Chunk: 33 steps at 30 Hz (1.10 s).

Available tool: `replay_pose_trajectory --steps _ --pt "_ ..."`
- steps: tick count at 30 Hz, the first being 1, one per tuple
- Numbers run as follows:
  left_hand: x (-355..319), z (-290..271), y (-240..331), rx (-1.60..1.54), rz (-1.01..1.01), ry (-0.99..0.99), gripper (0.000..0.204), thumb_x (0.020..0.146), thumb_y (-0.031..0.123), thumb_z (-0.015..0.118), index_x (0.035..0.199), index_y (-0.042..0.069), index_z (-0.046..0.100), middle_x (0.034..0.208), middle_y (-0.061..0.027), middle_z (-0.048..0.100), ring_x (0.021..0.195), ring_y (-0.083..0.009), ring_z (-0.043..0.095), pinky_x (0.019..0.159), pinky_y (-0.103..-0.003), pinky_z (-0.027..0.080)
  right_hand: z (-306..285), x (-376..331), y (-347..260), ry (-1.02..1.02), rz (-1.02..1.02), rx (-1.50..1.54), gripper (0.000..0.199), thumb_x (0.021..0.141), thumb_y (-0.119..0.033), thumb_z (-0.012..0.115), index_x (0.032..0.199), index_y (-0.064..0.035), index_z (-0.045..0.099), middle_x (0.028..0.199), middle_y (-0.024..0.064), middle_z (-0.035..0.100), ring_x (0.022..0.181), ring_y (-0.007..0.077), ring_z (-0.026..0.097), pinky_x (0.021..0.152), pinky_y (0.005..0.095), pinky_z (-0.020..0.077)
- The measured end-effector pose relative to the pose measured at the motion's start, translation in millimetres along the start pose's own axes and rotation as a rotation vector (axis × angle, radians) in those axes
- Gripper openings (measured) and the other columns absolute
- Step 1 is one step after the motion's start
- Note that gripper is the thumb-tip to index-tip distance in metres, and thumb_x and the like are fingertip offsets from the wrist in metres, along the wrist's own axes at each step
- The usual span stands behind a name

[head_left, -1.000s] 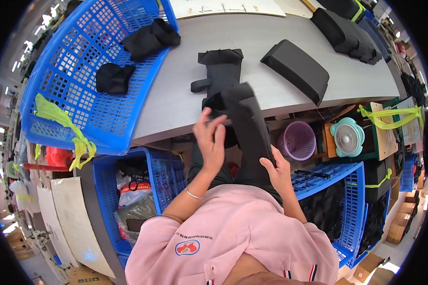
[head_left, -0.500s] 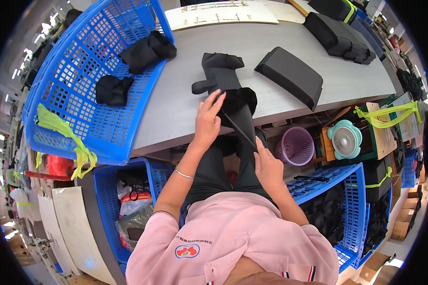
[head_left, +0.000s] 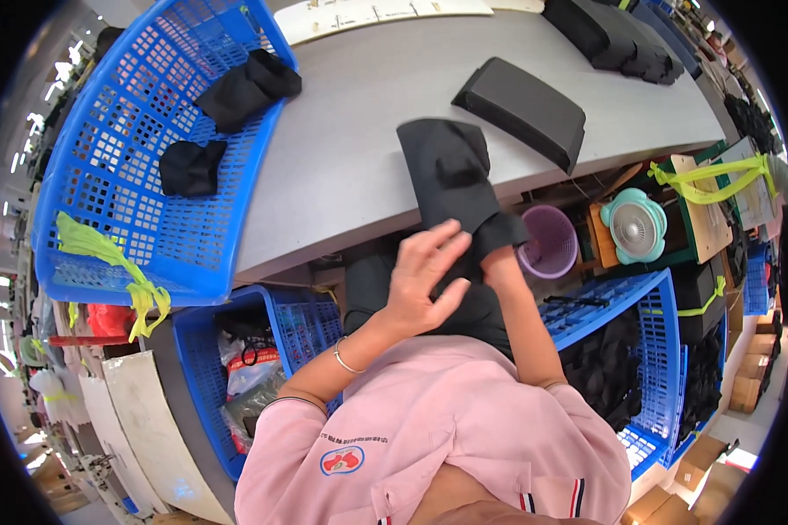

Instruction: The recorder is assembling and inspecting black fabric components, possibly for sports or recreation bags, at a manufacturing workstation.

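A black fabric piece [head_left: 451, 171], shaped like a sleeve or pouch, lies partly on the grey table and partly over its near edge, above my lap. My right hand [head_left: 501, 268] holds its near end, where a dark fold covers the fingers. Just left of that end, my left hand [head_left: 425, 276] is raised with fingers spread and nothing in it. Further right on the table rests a finished-looking black padded piece [head_left: 525, 112], apart from both hands.
At left, a tilted blue basket [head_left: 162, 157] holds two black fabric pieces. More black pieces [head_left: 617, 39] are stacked at far right. Below the table edge stand a purple basket [head_left: 548, 243], a turquoise fan [head_left: 635, 226] and blue crates [head_left: 657, 350] with dark items.
The black fabric piece has been turned over and its strap no longer shows. My left hand has let go and opened; my right hand has moved up to its near end.
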<state>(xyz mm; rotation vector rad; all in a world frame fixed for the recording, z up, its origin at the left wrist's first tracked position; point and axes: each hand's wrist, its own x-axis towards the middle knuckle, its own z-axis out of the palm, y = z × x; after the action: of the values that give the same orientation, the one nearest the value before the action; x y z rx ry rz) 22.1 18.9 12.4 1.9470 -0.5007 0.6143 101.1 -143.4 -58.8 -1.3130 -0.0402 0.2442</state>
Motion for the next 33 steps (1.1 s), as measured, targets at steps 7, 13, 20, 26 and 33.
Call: replay_pose_trajectory --steps 7,13,20,26,33 --pt "-11.0 22.5 1.8 0.175 -0.149 0.158 0.078 0.072 0.011 0.078 0.142 0.002 0.045 0.151 -0.0208 0.037 0.134 -0.0369 0.041 0.108 -0.044 0.038 27.2 7.4 -61.1 0.054 0.211 0.439 0.052 0.103 -0.037 0.050 0.140 -0.0018 0.049 0.133 0.0113 0.060 0.116 0.0235 0.062 0.098 0.0378 0.0522" --pt "-2.8 35.4 5.1 0.206 -0.071 0.295 0.075 0.068 -0.001 0.077 0.137 0.003 0.049 0.138 -0.0153 0.049 0.114 -0.0269 0.050 0.082 -0.032 0.048 34.0 5.8 -71.9 0.004 0.207 0.486 0.050 0.101 -0.035 0.054 0.138 -0.0015 0.051 0.130 0.0116 0.062 0.114 0.0232 0.063 0.096 0.0367 0.0543" --pt "1.5 40.3 4.7 0.102 -0.098 0.357 0.069 0.067 -0.012 0.066 0.133 0.003 0.055 0.128 -0.0137 0.053 0.099 -0.0231 0.055 0.078 -0.031 0.049 33.4 1.7 -62.9 0.104 0.276 0.527 0.039 0.101 -0.029 0.052 0.130 -0.0024 0.055 0.119 0.0096 0.065 0.104 0.0206 0.067 0.087 0.0364 0.0577" --pt "1.1 42.8 1.2 0.041 -0.075 0.368 0.067 0.067 -0.021 0.056 0.129 0.004 0.060 0.124 -0.0114 0.053 0.081 -0.0134 0.055 0.065 -0.024 0.050 24.6 1.8 -37.0 -0.090 0.199 0.721 0.040 0.097 -0.027 0.057 0.128 -0.0023 0.056 0.121 0.0117 0.064 0.103 0.0241 0.067 0.084 0.0372 0.0598" --pt "-2.3 51.5 4.2 0.007 -0.151 0.368 0.067 0.067 -0.020 0.057 0.129 0.004 0.060 0.125 -0.0105 0.052 0.080 -0.0127 0.055 0.067 -0.023 0.052 23.4 -4.1 -17.5 -0.262 0.203 0.977 0.035 0.097 -0.034 0.057 0.120 -0.0079 0.061 0.113 0.0070 0.066 0.099 0.0206 0.066 0.083 0.0357 0.0582"
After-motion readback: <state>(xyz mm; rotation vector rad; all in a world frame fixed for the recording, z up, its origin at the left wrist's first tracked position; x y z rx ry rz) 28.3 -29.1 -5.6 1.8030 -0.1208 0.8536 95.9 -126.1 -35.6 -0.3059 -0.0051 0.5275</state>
